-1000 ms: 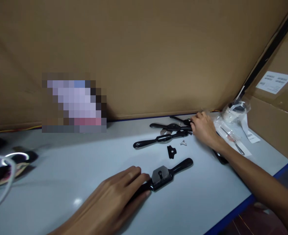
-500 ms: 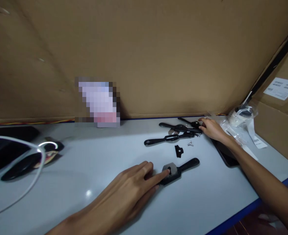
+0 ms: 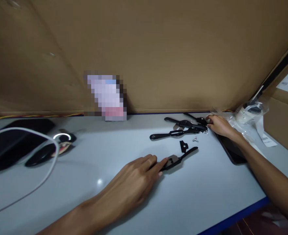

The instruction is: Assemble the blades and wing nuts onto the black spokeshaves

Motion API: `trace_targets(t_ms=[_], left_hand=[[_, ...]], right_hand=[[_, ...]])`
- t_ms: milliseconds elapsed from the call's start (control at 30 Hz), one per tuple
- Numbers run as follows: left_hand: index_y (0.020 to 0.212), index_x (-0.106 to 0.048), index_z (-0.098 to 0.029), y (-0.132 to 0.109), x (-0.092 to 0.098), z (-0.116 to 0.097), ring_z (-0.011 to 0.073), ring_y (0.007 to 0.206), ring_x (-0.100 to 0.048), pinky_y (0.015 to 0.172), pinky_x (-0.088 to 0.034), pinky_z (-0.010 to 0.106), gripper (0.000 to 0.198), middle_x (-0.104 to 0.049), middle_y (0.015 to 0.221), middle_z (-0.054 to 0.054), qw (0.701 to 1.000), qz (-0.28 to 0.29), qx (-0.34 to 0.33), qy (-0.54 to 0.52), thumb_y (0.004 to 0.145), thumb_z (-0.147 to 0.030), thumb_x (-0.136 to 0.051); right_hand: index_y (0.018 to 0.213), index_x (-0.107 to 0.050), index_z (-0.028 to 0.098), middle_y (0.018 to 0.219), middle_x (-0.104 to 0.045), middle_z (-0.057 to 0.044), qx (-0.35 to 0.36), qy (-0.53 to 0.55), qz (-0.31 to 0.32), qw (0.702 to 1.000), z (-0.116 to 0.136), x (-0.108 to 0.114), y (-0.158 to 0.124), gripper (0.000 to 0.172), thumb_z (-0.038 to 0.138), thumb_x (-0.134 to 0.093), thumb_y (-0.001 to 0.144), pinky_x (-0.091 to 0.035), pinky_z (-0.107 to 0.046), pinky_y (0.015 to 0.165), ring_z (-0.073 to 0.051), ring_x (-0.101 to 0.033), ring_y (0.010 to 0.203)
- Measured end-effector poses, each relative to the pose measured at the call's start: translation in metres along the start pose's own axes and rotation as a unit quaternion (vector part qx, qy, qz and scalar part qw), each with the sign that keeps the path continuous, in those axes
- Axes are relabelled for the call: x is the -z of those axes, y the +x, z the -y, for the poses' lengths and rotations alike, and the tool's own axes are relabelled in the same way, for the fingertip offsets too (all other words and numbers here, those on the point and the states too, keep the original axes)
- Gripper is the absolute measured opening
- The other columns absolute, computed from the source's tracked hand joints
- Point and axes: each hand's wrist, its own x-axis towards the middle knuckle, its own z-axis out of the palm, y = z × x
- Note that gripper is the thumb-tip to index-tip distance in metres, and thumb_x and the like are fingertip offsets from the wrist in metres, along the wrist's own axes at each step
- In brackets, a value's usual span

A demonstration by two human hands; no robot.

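Note:
My left hand grips the near handle of a black spokeshave, with a grey blade lying on its middle. Its forefinger rests at the blade's edge. Just beyond the spokeshave is a black cap plate with a notched outline. My right hand reaches to the back of the table, its fingers bent down at the end of a pile of black spokeshave bodies. What those fingertips pinch is hidden. A second spokeshave body lies in front, and small silver screws sit close by.
A dark phone lies under my right forearm. Clear plastic bags and a tape roll stand at the back right. To the left are a white cable, a black mouse and a black pouch. Cardboard walls the back.
My left hand has tilted the spokeshave and brought it closer to the cap plate. The right hand stays at the pile with its fingers a little more bent. The view has shifted slightly.

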Motion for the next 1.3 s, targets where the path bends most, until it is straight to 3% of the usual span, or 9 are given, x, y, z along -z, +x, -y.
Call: trace_targets(t_ms=[133,300,467,600,700,833,1133,1300], left_hand=[[0.135,-0.058,-0.016,-0.0009,-0.0018,0.0010,0.0238,0.080,-0.066,0.070,-0.057,0.038,0.038,-0.069,0.094,0.009,1.000,0.010,0.014,0.006,0.106,-0.020,-0.036],[0.115,-0.056,-0.019,-0.0011,-0.0039,0.0022,0.0220,0.072,-0.066,0.063,-0.051,0.034,0.026,-0.071,0.090,0.007,0.997,-0.033,0.047,-0.058,0.106,-0.023,-0.032],[0.096,-0.052,-0.022,0.0014,0.0000,0.0043,0.0138,0.053,-0.050,0.053,-0.038,0.026,0.026,-0.056,0.065,-0.005,0.978,-0.058,0.131,-0.152,0.108,-0.032,-0.031],[0.094,-0.055,-0.021,0.0017,0.0042,0.0037,0.0122,0.054,-0.045,0.054,-0.037,0.024,0.027,-0.052,0.062,-0.006,0.971,-0.072,0.149,-0.171,0.107,-0.031,-0.035],[0.097,-0.057,-0.021,0.0001,0.0051,0.0010,0.0121,0.057,-0.052,0.056,-0.040,0.024,0.021,-0.059,0.069,-0.004,0.974,-0.113,0.117,-0.156,0.106,-0.025,-0.039],[0.107,-0.057,-0.020,-0.0017,0.0028,-0.0021,0.0141,0.066,-0.060,0.059,-0.045,0.024,0.018,-0.065,0.080,0.000,0.982,-0.144,0.019,-0.124,0.104,-0.013,-0.041],[0.104,-0.055,-0.015,-0.0004,0.0039,-0.0026,0.0197,0.062,-0.052,0.056,-0.045,0.032,0.023,-0.062,0.073,0.002,0.980,-0.114,-0.154,0.057,0.103,-0.003,-0.036],[0.109,-0.059,-0.015,-0.0003,0.0042,-0.0019,0.0228,0.072,-0.059,0.062,-0.051,0.037,0.021,-0.066,0.086,0.006,0.985,-0.055,-0.159,0.047,0.107,-0.014,-0.038]], right_hand=[[0.125,-0.065,0.016,0.124,-0.069,-0.011,-0.001,-0.009,0.005,1.000,0.0008,0.0011,-0.0006,0.029,0.031,-0.063,0.101,-0.052,-0.047,0.100,-0.026,-0.065,0.116],[0.118,-0.067,0.016,0.120,-0.069,-0.009,-0.025,-0.019,0.012,0.999,-0.0003,0.0002,0.0009,0.027,0.037,-0.063,0.101,-0.054,-0.046,0.097,-0.024,-0.067,0.110],[0.116,-0.067,0.015,0.120,-0.069,-0.009,-0.025,-0.023,0.015,0.999,-0.0006,0.0006,0.0016,0.027,0.037,-0.064,0.100,-0.055,-0.046,0.097,-0.024,-0.067,0.110],[0.114,-0.068,0.015,0.116,-0.070,-0.009,-0.019,-0.027,0.013,0.999,0.0000,0.0009,0.0017,0.025,0.035,-0.063,0.100,-0.054,-0.046,0.097,-0.024,-0.067,0.110],[0.113,-0.068,0.015,0.115,-0.071,-0.009,-0.018,-0.028,0.012,0.999,-0.0004,0.0002,0.0021,0.024,0.034,-0.064,0.100,-0.053,-0.045,0.097,-0.024,-0.067,0.110],[0.111,-0.068,0.015,0.114,-0.071,-0.008,-0.015,-0.030,0.007,0.999,-0.0014,-0.0006,0.0028,0.023,0.035,-0.063,0.100,-0.053,-0.044,0.095,-0.024,-0.066,0.108],[0.108,-0.068,0.015,0.111,-0.071,-0.009,-0.019,-0.030,0.005,0.999,-0.0016,-0.0001,0.0032,0.018,0.029,-0.065,0.098,-0.053,-0.040,0.091,-0.023,-0.067,0.103],[0.107,-0.069,0.015,0.110,-0.073,-0.010,-0.021,-0.021,0.000,1.000,-0.0029,-0.0010,0.0046,0.017,0.025,-0.065,0.094,-0.051,-0.037,0.087,-0.025,-0.068,0.102]])
